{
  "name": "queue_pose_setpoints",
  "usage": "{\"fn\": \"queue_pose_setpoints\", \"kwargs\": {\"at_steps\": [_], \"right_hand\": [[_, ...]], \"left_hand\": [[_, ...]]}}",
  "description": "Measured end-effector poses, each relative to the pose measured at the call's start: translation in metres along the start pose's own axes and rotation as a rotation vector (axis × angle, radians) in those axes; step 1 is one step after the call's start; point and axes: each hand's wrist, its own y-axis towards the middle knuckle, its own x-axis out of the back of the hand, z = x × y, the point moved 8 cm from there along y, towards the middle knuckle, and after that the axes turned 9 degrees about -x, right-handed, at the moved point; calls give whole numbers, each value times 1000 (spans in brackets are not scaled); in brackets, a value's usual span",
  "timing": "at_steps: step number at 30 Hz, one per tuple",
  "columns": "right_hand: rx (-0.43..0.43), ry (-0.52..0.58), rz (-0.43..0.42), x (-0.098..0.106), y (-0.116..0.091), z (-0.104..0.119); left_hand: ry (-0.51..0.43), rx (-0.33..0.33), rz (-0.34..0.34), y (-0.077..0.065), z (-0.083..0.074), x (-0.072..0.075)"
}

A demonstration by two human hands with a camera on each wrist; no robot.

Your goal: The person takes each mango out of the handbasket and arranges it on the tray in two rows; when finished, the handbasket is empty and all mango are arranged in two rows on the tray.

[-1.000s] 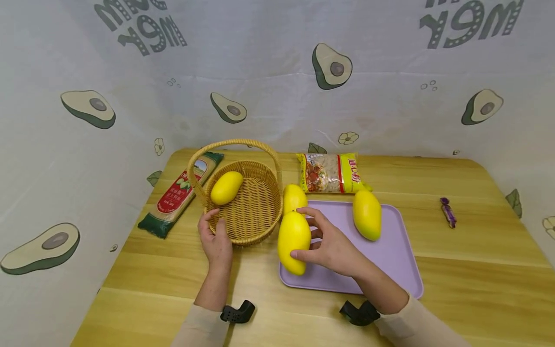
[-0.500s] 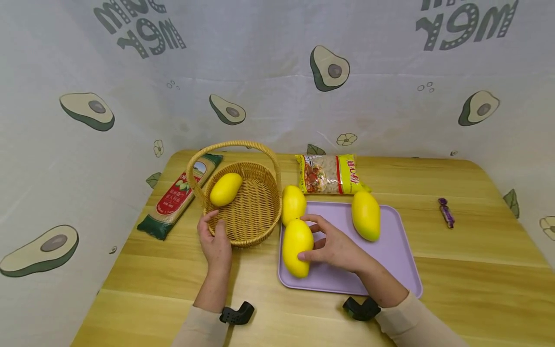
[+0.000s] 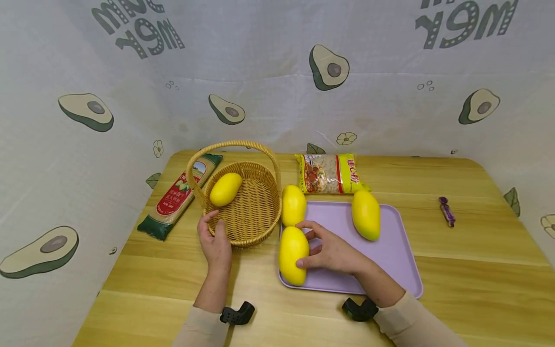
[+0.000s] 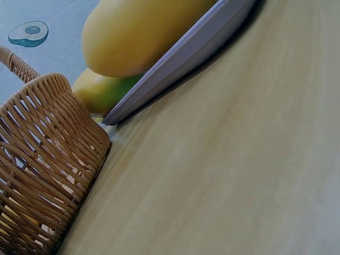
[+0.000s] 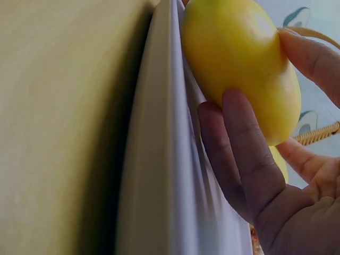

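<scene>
My right hand (image 3: 331, 250) holds a yellow mango (image 3: 293, 255) by its right side, at the near left corner of the lilac tray (image 3: 342, 284). In the right wrist view the thumb and fingers (image 5: 249, 138) lie around the mango (image 5: 244, 58), close over the tray edge. My left hand (image 3: 217, 243) grips the near left rim of the wicker basket (image 3: 249, 238). One mango (image 3: 226, 189) lies inside the basket at its left. Another mango (image 3: 294, 206) is at the tray's far left corner, and a third mango (image 3: 366, 215) is on its far right side.
A green-ended pasta pack (image 3: 175, 200) lies left of the basket. Behind the tray is a yellow food packet (image 3: 327, 173). A purple-wrapped candy (image 3: 446, 212) lies far right on the wooden table (image 3: 468, 274). The basket's arched handle (image 3: 236, 143) stands up.
My right hand has brought the mango down and slightly nearer me, to the tray's near left corner. The left hand stays at the basket rim.
</scene>
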Motion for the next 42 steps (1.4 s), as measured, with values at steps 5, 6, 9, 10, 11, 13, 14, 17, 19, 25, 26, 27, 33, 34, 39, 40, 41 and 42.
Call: {"fn": "queue_pose_setpoints", "kwargs": {"at_steps": [5, 6, 9, 10, 11, 13, 14, 17, 19, 25, 26, 27, 33, 34, 39, 40, 41, 42], "right_hand": [[16, 2, 13, -2, 0, 0], [19, 5, 17, -2, 0, 0], [22, 9, 27, -2, -1, 1], [23, 12, 31, -2, -1, 1], [22, 14, 33, -2, -1, 1], [21, 16, 39, -3, -1, 1], [21, 15, 42, -3, -1, 1], [21, 22, 49, -5, -1, 0], [23, 28, 45, -6, -1, 1], [27, 60, 24, -6, -2, 3], [26, 61, 23, -5, -2, 3], [27, 61, 24, -5, -2, 3], [21, 25, 18, -2, -1, 1], [19, 16, 13, -2, -1, 1], [13, 16, 15, -2, -1, 1], [14, 22, 19, -2, -2, 1], [16, 28, 24, -2, -2, 1], [18, 33, 29, -3, -2, 1]], "left_hand": [[0, 1, 5, 0, 0, 0], [-3, 4, 6, 0, 0, 0], [-4, 21, 12, -1, 2, 0], [-4, 25, 14, -1, 2, 0], [-4, 29, 18, -1, 3, 0], [-1, 32, 21, -1, 3, 1], [-1, 33, 24, -1, 3, 1], [2, 30, 26, -1, 3, 0], [1, 22, 22, -1, 2, 0], [1, 14, 14, 0, 1, 0], [1, 16, 14, 0, 1, 0], [2, 18, 14, 0, 1, 0], [10, 13, 10, 1, 1, 0], [12, 12, 12, 1, 1, 0], [12, 4, 12, 0, -1, -1], [11, 1, 12, 0, -2, -1], [11, -1, 10, 0, -2, -1], [13, -3, 8, 0, -3, -1]]}}
